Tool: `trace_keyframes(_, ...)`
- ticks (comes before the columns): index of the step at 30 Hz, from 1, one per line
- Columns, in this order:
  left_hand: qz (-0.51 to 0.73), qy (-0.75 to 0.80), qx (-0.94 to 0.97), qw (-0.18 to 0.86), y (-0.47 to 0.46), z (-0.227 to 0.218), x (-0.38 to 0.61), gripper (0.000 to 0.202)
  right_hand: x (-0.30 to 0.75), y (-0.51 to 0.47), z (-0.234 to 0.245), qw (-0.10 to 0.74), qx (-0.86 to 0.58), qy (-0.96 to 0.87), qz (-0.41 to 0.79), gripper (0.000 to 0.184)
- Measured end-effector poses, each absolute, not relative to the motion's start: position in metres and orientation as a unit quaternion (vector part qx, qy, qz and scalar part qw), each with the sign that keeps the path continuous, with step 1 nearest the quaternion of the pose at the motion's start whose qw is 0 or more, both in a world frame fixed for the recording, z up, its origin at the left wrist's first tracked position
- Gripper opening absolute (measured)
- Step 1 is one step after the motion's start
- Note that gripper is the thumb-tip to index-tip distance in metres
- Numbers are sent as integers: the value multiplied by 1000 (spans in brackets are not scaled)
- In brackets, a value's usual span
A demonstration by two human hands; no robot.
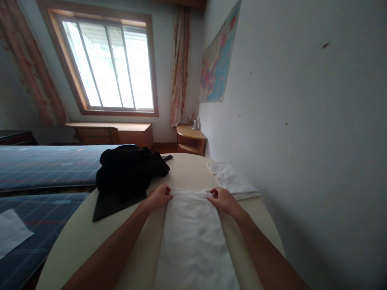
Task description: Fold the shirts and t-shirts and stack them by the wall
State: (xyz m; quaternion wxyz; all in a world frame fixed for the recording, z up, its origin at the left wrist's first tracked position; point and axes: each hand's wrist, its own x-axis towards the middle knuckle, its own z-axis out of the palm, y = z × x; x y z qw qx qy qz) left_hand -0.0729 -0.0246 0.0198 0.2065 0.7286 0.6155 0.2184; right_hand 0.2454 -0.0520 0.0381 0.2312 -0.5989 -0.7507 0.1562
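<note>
A white garment [193,237] lies stretched lengthwise down the middle of a round beige table [75,241]. My left hand [159,196] pinches the cloth's far left corner. My right hand [222,199] pinches the far right corner. Both forearms reach in from the bottom of the view, one on each side of the cloth. The far edge between my hands is bunched into small folds.
A heap of black clothing [127,173] sits on the table's left half. A folded white cloth [231,179] lies at the right, near the white wall. Two blue plaid beds [39,165] stand left. A window, wooden cabinet and corner shelf [191,139] are beyond.
</note>
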Motion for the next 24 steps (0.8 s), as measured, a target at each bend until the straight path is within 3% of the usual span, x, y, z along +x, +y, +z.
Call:
trace_keyframes(5,230,603,731,221,-24,22,-72,19,245,-50,34,234,-630,-727,142,36)
trace_keyframes(11,244,591,730,243,-27,28,-67,27,242,-50,36,245,-600,-746,153,24)
trace_keyframes(17,249,583,727,266,-28,35,-67,16,236,-52,38,244,-625,-725,155,18)
trace_keyframes(24,267,535,719,355,-34,66,-72,23,229,-59,59,415,-573,-678,200,20)
